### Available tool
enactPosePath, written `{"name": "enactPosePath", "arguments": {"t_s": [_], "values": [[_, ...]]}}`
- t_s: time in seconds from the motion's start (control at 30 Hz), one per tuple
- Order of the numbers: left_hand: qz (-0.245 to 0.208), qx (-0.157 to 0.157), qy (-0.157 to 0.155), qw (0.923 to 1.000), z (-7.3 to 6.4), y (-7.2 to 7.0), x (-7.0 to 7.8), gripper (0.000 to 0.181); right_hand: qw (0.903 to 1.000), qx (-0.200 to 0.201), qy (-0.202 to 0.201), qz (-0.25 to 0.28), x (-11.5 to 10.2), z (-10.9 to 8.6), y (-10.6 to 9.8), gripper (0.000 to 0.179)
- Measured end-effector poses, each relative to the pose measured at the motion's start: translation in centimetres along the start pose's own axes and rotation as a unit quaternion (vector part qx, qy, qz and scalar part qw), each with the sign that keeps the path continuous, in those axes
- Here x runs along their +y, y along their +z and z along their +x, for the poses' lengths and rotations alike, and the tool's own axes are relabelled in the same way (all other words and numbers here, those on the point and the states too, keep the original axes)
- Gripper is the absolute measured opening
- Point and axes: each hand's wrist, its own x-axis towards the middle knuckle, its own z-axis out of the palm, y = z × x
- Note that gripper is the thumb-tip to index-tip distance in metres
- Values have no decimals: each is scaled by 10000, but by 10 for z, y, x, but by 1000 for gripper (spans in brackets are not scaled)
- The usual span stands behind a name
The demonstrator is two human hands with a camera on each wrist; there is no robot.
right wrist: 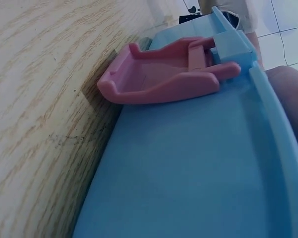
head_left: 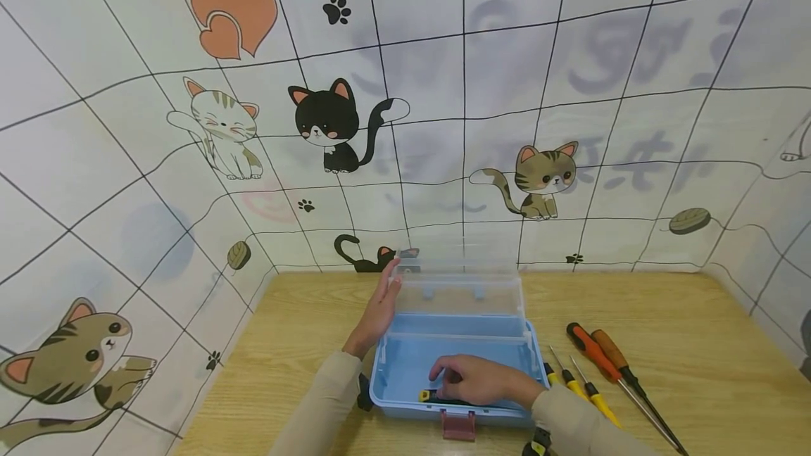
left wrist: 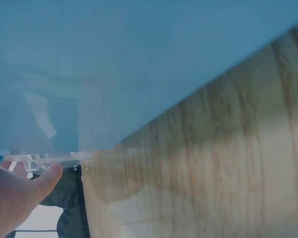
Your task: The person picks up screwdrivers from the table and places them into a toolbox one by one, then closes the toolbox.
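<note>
A light blue toolbox (head_left: 399, 357) sits on the table with its clear lid (head_left: 459, 298) raised at the back. My left hand (head_left: 375, 315) holds the lid by its left edge; the left wrist view shows the thumb (left wrist: 48, 179) against the clear plastic. Inside the box near the front wall, my right hand (head_left: 478, 380) grips a yellow-and-black tool (head_left: 425, 395) lying on the bottom. Most of that tool is hidden under the fingers, so its kind is unclear. A pink latch (right wrist: 159, 74) hangs unfastened on the box front.
Right of the box lie several yellow-and-black screwdrivers (head_left: 594, 394), partly behind the right forearm. Beyond them are a red-and-black screwdriver (head_left: 595, 352) and one with a brown handle (head_left: 610, 349). A wall covering with cartoon cats (head_left: 326, 125) stands behind the wooden table (head_left: 298, 322).
</note>
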Motion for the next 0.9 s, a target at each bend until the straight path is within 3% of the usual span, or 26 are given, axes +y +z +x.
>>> {"name": "enactPosePath", "arguments": {"t_s": [0.43,0.73,0.9], "values": [[88,7,-189,9998,-1,-1,4,54,9999,58,-143,40,-12,-7,-5,20],[240,-174,-368,9989,-9,-3,34,46,9995,1,-287,133,-20,-18,-13,21],[277,-106,-296,9991,-6,-2,22,51,9988,1,-449,171,-21,-23,-16,22]]}}
